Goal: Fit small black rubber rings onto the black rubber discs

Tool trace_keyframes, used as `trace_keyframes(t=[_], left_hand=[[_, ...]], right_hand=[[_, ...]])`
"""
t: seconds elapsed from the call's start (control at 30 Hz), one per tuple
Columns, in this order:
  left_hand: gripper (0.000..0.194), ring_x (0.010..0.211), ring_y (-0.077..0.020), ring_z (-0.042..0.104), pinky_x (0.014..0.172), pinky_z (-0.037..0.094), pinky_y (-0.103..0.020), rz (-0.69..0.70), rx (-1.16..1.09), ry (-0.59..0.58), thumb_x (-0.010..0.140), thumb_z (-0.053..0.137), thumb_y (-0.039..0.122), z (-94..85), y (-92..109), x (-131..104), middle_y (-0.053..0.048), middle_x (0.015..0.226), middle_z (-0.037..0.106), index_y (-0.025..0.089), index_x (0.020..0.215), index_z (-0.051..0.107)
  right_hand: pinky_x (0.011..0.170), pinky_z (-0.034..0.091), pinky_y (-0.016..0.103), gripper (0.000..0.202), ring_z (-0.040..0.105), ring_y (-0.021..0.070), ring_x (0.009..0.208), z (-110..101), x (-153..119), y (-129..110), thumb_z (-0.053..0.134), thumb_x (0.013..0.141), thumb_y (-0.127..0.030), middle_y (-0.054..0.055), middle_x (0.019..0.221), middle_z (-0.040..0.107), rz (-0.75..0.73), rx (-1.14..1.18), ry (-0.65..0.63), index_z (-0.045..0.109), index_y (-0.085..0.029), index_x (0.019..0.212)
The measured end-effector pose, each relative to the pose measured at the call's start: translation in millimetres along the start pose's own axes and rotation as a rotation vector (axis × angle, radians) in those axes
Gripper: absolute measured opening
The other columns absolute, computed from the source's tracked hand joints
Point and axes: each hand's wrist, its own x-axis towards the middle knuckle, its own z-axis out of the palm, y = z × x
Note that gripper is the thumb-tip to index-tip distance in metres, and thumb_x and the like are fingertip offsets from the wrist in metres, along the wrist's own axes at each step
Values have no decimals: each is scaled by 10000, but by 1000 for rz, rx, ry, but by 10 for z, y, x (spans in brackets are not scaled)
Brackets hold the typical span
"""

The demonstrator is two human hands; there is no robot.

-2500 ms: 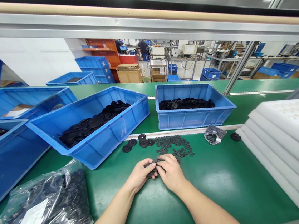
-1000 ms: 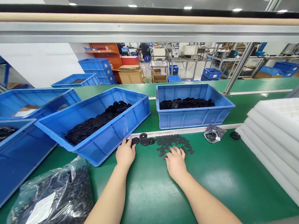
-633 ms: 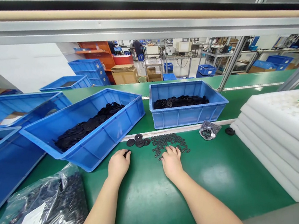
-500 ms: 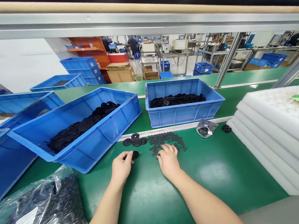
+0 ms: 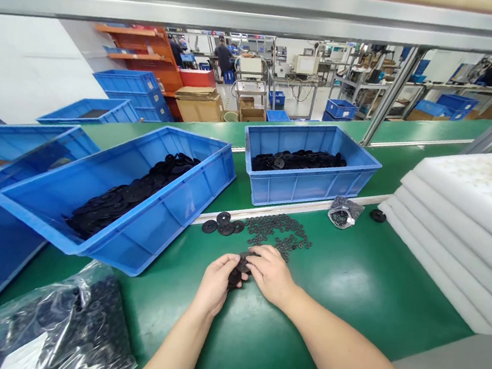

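Note:
My left hand [image 5: 216, 283] holds black discs [image 5: 235, 276] between thumb and fingers, above the green table. Against the same discs lie the fingertips of my right hand [image 5: 270, 273], bent and closed at their upper right side; whether a small ring is under them is hidden. Just beyond the hands, small dark rings [image 5: 268, 225] are spread over the table. To their left, several loose black discs [image 5: 225, 228] lie by the white strip.
Two blue bins [image 5: 154, 209] [image 5: 312, 183] hold black discs. A clear bag of dark parts [image 5: 92, 321] lies front left. A small bag [image 5: 344, 212] and a lone disc [image 5: 377, 215] sit near stacked white foam [image 5: 454, 232]. People work in the background.
My right hand has moved left from the small rings to the discs in my left hand. My left hand has shifted right and slightly nearer. The camera view has tilted.

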Motion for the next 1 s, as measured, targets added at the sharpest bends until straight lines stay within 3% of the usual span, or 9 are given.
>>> trace_keyframes(t=[0.2,0.53,0.67,0.73,0.87,1.0], left_hand=[[378,542,-142,610,481,437,-223,-5,44,-51,637,786,479,10,-23,-3,-16,615,643,161,749,614],[391,597,-134,598,558,466,-231,55,102,-62,622,836,458,-22,-46,21,-20,640,649,158,743,616],[381,556,-108,550,552,448,-226,90,83,-58,623,828,430,-48,-26,47,9,628,622,170,708,562],[378,533,-95,523,542,433,-225,125,55,-20,615,818,415,-80,4,83,21,626,608,173,695,539],[360,521,-93,521,539,426,-230,207,-2,137,615,773,385,-231,53,226,40,611,575,188,683,480],[291,508,-110,527,534,435,-245,345,102,404,682,677,390,-437,54,423,45,598,552,208,728,454]], right_hand=[[946,495,364,221,609,199,1066,-2,5,-8,542,964,-233,79,1197,684,-2,-72,-79,751,-238,1035],[961,474,337,216,632,189,1034,-9,-14,-16,545,958,-209,72,1184,702,32,-91,-73,753,-225,1013],[965,467,351,265,633,184,1057,-19,-15,-32,534,961,-229,81,1205,696,1,-9,-71,691,-217,1173],[992,448,387,303,609,206,1098,-21,-15,-29,548,947,-242,94,1218,687,21,-12,-63,660,-206,1227],[1044,393,463,261,517,280,1215,-6,-10,27,620,894,-262,119,1278,640,184,-149,-94,709,-206,1134],[1085,336,504,234,450,318,1294,11,-4,79,656,863,-258,149,1362,573,280,-255,-176,737,-199,1074]])
